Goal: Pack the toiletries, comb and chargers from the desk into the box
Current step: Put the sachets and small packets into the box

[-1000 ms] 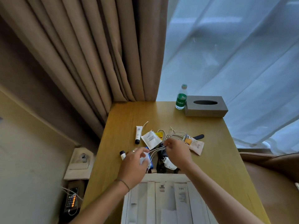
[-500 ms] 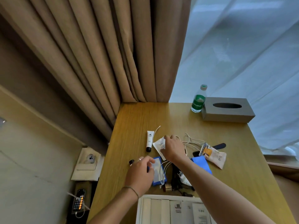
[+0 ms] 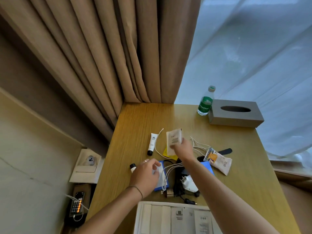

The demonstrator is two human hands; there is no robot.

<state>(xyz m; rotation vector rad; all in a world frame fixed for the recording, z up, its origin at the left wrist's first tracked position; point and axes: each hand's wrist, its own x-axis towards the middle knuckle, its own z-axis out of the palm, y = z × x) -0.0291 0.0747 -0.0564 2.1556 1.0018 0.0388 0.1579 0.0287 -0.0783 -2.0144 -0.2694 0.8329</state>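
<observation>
While the left hand (image 3: 145, 173) rests spread, the right hand (image 3: 181, 147) pinches a sachet (image 3: 173, 139).

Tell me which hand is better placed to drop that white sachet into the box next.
The right hand, probably. It already grips the white sachet, lifted above the desk. The left hand rests down on the blue pouch, so it is occupied. The box sits just below both wrists.

worktop (image 3: 135, 125): wooden, by the curtain
tube (image 3: 152, 144): white, black cap, left of right hand (image 3: 181, 147)
bottle (image 3: 205, 101): green label, far beyond, touching grey tissue box (image 3: 236, 114)
pouch (image 3: 217, 160): right of that hand
charger (image 3: 189, 183): white, between the forearms
box (image 3: 173, 217): nearest edge
</observation>
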